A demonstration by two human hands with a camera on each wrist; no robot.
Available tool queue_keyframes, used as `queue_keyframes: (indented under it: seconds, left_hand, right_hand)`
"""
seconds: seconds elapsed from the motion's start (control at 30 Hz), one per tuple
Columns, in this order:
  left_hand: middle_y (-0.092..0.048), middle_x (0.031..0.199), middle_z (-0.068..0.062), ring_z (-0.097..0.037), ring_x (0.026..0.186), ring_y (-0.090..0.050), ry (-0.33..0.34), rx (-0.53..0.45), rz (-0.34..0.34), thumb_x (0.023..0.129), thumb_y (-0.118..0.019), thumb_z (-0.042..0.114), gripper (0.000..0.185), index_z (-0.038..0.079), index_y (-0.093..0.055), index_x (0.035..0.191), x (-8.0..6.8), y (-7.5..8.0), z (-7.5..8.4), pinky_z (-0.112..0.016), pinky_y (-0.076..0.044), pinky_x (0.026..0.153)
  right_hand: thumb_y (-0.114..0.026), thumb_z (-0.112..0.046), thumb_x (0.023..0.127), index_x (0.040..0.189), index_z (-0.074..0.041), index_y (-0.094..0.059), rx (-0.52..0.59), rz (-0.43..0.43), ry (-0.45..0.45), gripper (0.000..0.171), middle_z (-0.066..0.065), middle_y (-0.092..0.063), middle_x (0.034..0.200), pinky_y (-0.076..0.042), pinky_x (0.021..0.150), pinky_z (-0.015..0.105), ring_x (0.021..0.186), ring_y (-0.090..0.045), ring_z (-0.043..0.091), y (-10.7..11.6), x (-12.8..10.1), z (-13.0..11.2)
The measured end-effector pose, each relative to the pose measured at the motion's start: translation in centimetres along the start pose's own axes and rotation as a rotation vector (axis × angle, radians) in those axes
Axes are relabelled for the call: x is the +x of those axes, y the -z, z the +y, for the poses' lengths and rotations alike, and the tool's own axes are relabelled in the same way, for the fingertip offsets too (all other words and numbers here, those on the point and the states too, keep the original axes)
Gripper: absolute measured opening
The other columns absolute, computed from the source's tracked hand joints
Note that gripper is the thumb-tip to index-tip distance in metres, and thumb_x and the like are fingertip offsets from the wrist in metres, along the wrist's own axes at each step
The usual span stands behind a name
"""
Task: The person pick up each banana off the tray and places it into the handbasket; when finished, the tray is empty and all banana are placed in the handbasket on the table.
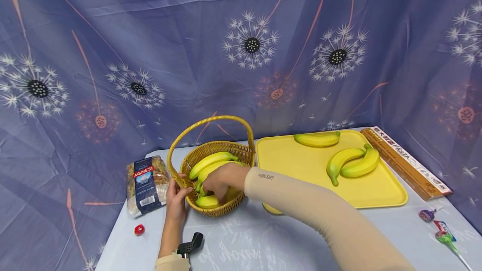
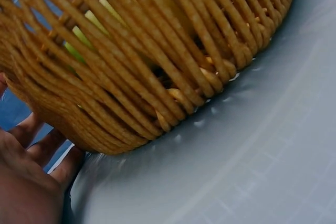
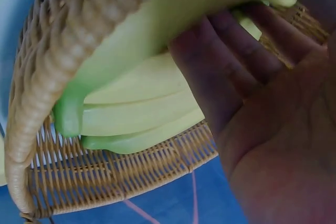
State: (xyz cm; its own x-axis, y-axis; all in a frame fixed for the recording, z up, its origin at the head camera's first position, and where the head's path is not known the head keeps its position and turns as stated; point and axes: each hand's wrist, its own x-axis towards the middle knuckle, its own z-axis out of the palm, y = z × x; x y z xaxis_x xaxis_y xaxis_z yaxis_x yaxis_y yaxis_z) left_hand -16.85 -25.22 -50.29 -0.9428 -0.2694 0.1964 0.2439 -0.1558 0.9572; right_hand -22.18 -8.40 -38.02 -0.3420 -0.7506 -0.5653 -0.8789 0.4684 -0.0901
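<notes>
Wicker basket [image 1: 226, 210]: golden-brown weave, one tall hoop handle; upright on a pale tablecloth [image 1: 286, 237], its 12 o'clock side facing a dandelion-print curtain [image 1: 203, 53].
Basket bananas [image 1: 212, 161]: at least three, yellow with green ends; lying inside the basket, count uncertain because partly covered.
Near banana [image 1: 207, 202]: one of these; inside the basket toward 6 o'clock, close to the rim.
Left hand [image 1: 177, 200]: gripping the basket rim at about 9 o'clock, beside the handle's foot; thumb over the edge, other fingers outside the wall.
Right hand [image 1: 222, 181]: inside the basket, arm entering from 4 o'clock in a beige sleeve [image 1: 312, 208]; fingers against the near banana, whether closed round it cannot be told.
Yellow tray [image 1: 286, 160]: rectangular, rounded corners; just beside the basket at its 3 o'clock.
Tray bananas [image 1: 340, 161]: three; one at the tray's 12 o'clock, a touching pair at 2 o'clock.
Pasta box [image 1: 406, 162]: brown and white, long; along the tray's 3 o'clock edge.
Agnesi pasta bag [image 1: 147, 185]: at the basket's 9 o'clock.
Red wrapped sweet [image 1: 139, 230]: at the basket's 8 o'clock.
Lollipops: purple [image 1: 427, 215] and green [image 1: 445, 237]; at the tray's 4 o'clock.
</notes>
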Motion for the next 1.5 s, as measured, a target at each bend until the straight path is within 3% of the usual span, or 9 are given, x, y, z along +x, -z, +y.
queue_keyframes:
  seconds: [0.13,0.3,0.43,0.53,0.67,0.83,1.0,1.13,1.5]
  left_hand:
    - [-0.039,0.126,-0.026,-0.036,0.110,-0.041,0.000,0.000,0.001,0.082,-0.048,-0.013,0.042,-0.008,-0.041,0.123,0.0,-0.2,-0.1,-0.029,-0.039,0.086]
    - [-0.039,0.127,-0.027,-0.035,0.110,-0.041,0.002,-0.006,-0.002,0.082,-0.048,-0.014,0.041,-0.007,-0.042,0.122,0.2,-0.4,-0.1,-0.030,-0.039,0.086]
    - [-0.040,0.126,-0.025,-0.034,0.110,-0.041,0.015,0.006,-0.014,0.083,-0.049,-0.014,0.042,-0.008,-0.041,0.124,0.2,-0.3,0.1,-0.029,-0.039,0.087]
    - [-0.042,0.125,-0.024,-0.034,0.111,-0.041,0.002,0.004,0.021,0.083,-0.049,-0.013,0.042,-0.008,-0.042,0.124,0.1,0.2,0.4,-0.028,-0.039,0.086]
    - [-0.042,0.126,-0.023,-0.035,0.114,-0.040,-0.008,0.003,0.023,0.083,-0.049,-0.013,0.042,-0.008,-0.041,0.124,-0.1,0.3,0.6,-0.028,-0.038,0.088]
    - [-0.040,0.127,-0.025,-0.035,0.116,-0.041,0.021,-0.007,-0.012,0.083,-0.048,-0.016,0.042,-0.009,-0.040,0.124,-0.2,-0.2,0.2,-0.029,-0.039,0.089]
    - [-0.041,0.126,-0.024,-0.034,0.114,-0.040,0.007,-0.025,0.001,0.083,-0.049,-0.014,0.043,-0.009,-0.040,0.125,0.0,-0.4,0.1,-0.029,-0.039,0.088]
    - [-0.041,0.124,-0.022,-0.034,0.114,-0.039,0.016,-0.020,0.012,0.083,-0.048,-0.015,0.043,-0.009,-0.039,0.124,0.0,-0.4,0.2,-0.029,-0.039,0.088]
    - [-0.042,0.123,-0.025,-0.034,0.108,-0.041,-0.004,-0.035,0.012,0.080,-0.048,-0.017,0.043,-0.009,-0.042,0.122,0.0,-0.1,-0.2,-0.030,-0.039,0.086]
  right_hand:
    - [-0.075,-0.035,0.083,0.121,-0.024,-0.064,0.022,-0.017,-0.018,0.040,-0.013,-0.061,0.115,-0.043,0.089,0.026,0.107,-0.054,0.006,-0.1,0.0,0.6]
    - [-0.073,-0.027,0.086,0.117,-0.026,-0.067,0.032,-0.018,-0.012,0.032,-0.012,-0.062,0.111,-0.045,0.084,0.026,0.101,-0.056,0.007,-0.1,-0.3,1.2]
    - [-0.074,-0.023,0.086,0.121,-0.026,-0.065,0.067,0.007,-0.014,0.037,-0.011,-0.061,0.115,-0.045,0.084,0.026,0.103,-0.055,0.007,0.1,-1.0,1.7]
    - [-0.074,-0.024,0.085,0.124,-0.026,-0.064,0.078,0.041,0.005,0.040,-0.010,-0.060,0.118,-0.045,0.084,0.027,0.102,-0.055,0.008,1.0,-1.8,1.9]
    - [-0.075,-0.027,0.085,0.127,-0.025,-0.062,0.086,0.077,0.031,0.044,-0.008,-0.063,0.110,-0.047,0.080,0.029,0.093,-0.057,0.007,1.8,-3.9,2.5]
    - [-0.073,-0.029,0.086,0.130,-0.028,-0.059,0.141,0.183,0.047,0.046,-0.005,-0.065,0.108,-0.047,0.075,0.028,0.087,-0.057,0.007,1.0,-8.1,4.2]
    - [-0.072,-0.025,0.087,0.131,-0.026,-0.058,0.221,0.323,0.065,0.046,-0.006,-0.064,0.110,-0.048,0.074,0.028,0.088,-0.059,0.009,-1.0,-12.2,6.7]
    - [-0.071,-0.025,0.088,0.131,-0.026,-0.058,0.292,0.408,0.012,0.044,-0.010,-0.062,0.108,-0.047,0.080,0.030,0.097,-0.060,0.011,-3.2,-15.1,9.8]
    - [-0.069,-0.024,0.090,0.130,-0.015,-0.059,0.612,0.535,-0.261,0.043,0.004,-0.064,0.108,-0.050,0.080,0.038,0.095,-0.061,0.018,-11.8,-23.6,19.8]
